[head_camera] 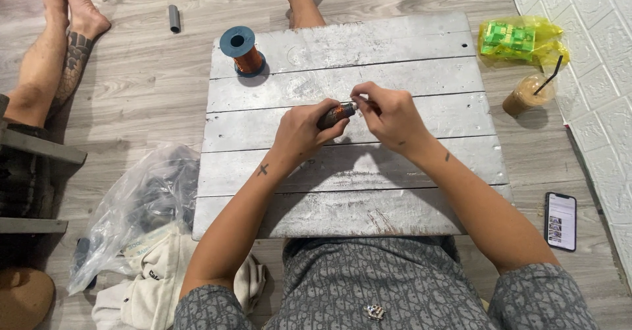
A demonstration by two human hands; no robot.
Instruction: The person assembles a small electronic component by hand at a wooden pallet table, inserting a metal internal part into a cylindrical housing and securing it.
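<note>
The left hand (301,132) grips a small dark copper-wound coil (337,115); right-hand fingers (363,98) pinch its tip. Judged risk: slack lets thin wire unravel or snap.

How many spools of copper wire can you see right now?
1: a blue-flanged spool of copper wire stands on the far left corner of the grey wooden board. The clear plastic bag on the floor may hide more.

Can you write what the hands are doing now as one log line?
left hand: grips copper-wound coil | right hand: pinches coil's end | wire spool: upright on wooden board, apart
</note>
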